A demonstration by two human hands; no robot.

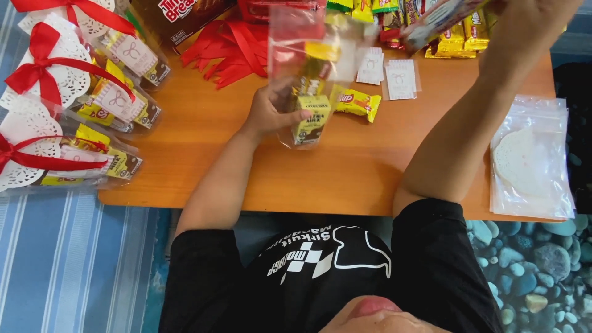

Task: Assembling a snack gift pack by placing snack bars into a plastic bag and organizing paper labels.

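Left hand (271,114): closed around a clear bag (311,74), thumb across the front, holding it upright above the table (345,179).
Clear bag: in the left hand's grip, open mouth upward; a small yellow-and-brown carton (311,118) sits at its bottom, just beside the thumb, with more yellow packs blurred above it.
Right hand (493,9): far out ahead, at the top edge of the view and mostly cut off; it appears to grasp a long wrapped snack (435,21), tilted, but the fingers are out of sight, so the grip cannot be told for sure.
Yellow candy (357,103): lying on the table just to the right of the left hand, apart from the bag.
White tags (388,71): a few flat cards beyond the left hand, between the two hands.
Ribbons (231,49): a loose red heap ahead of the left hand and to its left.
Snack pile (456,40): yellow and red packs under and around the right hand.
Finished bags (74,117): a row well to the left of the left hand, each with a white doily and red bow, filled with yellow packs.
Doily stack (530,160): clear sleeves holding white round doilies, to the right of the right forearm, at the table's edge.
Brown box (179,15): far ahead and left of the left hand.
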